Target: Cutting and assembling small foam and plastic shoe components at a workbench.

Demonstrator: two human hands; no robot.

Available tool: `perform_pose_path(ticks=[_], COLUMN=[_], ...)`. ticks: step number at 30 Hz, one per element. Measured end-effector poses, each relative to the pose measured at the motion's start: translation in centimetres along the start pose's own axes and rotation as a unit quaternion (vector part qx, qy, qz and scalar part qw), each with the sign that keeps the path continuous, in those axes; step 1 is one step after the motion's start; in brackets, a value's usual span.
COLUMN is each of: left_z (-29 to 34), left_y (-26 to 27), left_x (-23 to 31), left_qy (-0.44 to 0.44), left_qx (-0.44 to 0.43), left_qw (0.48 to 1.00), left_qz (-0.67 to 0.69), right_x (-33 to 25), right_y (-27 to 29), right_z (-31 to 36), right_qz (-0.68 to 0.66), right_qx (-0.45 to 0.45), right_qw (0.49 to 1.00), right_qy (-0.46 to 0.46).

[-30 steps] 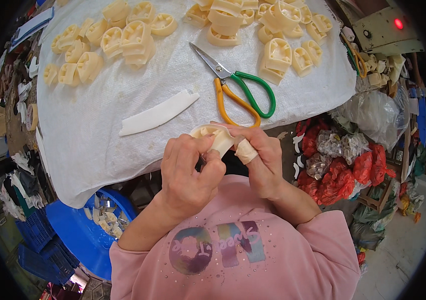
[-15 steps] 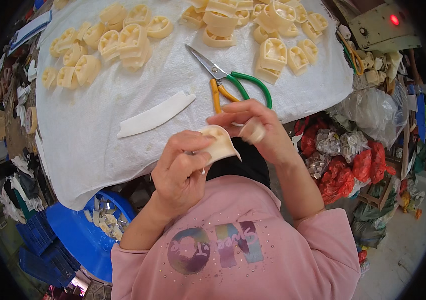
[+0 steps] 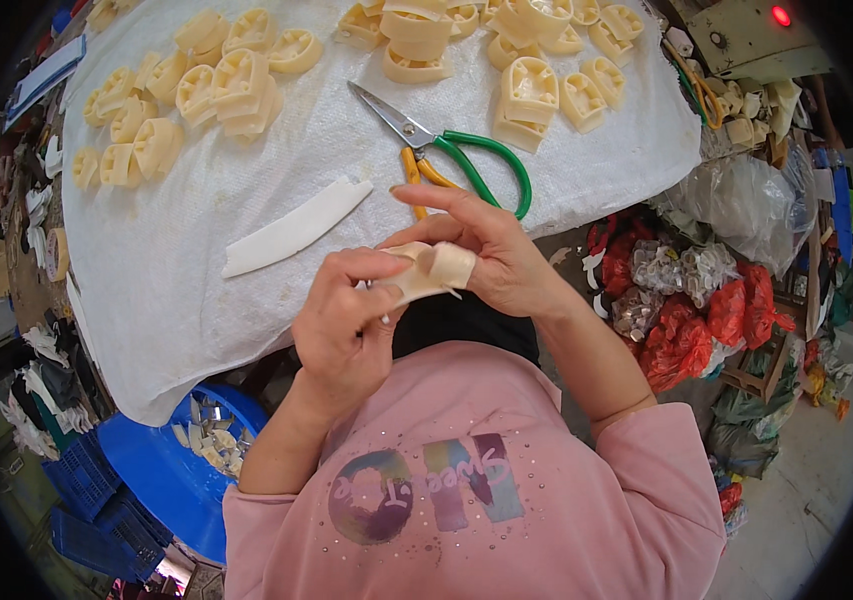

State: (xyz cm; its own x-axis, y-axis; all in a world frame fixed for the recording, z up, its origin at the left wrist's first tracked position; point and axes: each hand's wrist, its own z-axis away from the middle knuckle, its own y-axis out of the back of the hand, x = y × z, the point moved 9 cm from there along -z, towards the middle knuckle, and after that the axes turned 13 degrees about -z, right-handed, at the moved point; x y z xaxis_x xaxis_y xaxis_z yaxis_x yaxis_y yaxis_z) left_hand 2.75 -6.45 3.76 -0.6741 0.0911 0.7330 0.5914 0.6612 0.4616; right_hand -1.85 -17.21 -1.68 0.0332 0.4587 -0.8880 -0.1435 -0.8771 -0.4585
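Note:
In front of my chest, my left hand (image 3: pixel 341 310) pinches a cream moulded piece (image 3: pixel 408 288) between thumb and fingers. My right hand (image 3: pixel 506 260) meets it from the other side, its thumb end at the piece and its index finger stretched out above. A cream band (image 3: pixel 453 266) sits at that thumb; whether it is worn or held is unclear. Beyond the hands lie scissors (image 3: pixel 412 130) with one green and one orange handle, blades apart. To their left, a curved white strip (image 3: pixel 296 230) rests on the white cloth (image 3: pixel 176 290).
Several similar cream pieces stand in groups at the far left (image 3: pixel 236 95) and far right (image 3: pixel 528 92) of the cloth. A blue basin (image 3: pixel 151 460) with scraps is at lower left. Red plastic bags (image 3: pixel 681 350) and clear bags lie on the right. A machine (image 3: pixel 746 40) stands at upper right.
My right hand has moved left and down onto the cream moulded piece, the cream band now against it. The piece is tilted flatter. The whole view has shifted slightly.

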Motion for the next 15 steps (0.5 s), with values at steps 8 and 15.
perform_pose_path(ticks=[8, 15], left_z=[0.4, 0.3], left_y=[0.9, -0.3], left_x=[-2.0, -2.0], left_qy=[0.120, 0.179], left_qx=[0.083, 0.093], left_qw=[0.984, 0.958], left_qz=[0.106, 0.202], right_x=[-4.1, -5.4], right_y=[0.1, -2.4], right_z=[0.9, 1.2], right_qz=[0.150, 0.325], right_qx=[0.029, 0.063], right_qw=[0.970, 0.901], right_qy=[0.188, 0.280])
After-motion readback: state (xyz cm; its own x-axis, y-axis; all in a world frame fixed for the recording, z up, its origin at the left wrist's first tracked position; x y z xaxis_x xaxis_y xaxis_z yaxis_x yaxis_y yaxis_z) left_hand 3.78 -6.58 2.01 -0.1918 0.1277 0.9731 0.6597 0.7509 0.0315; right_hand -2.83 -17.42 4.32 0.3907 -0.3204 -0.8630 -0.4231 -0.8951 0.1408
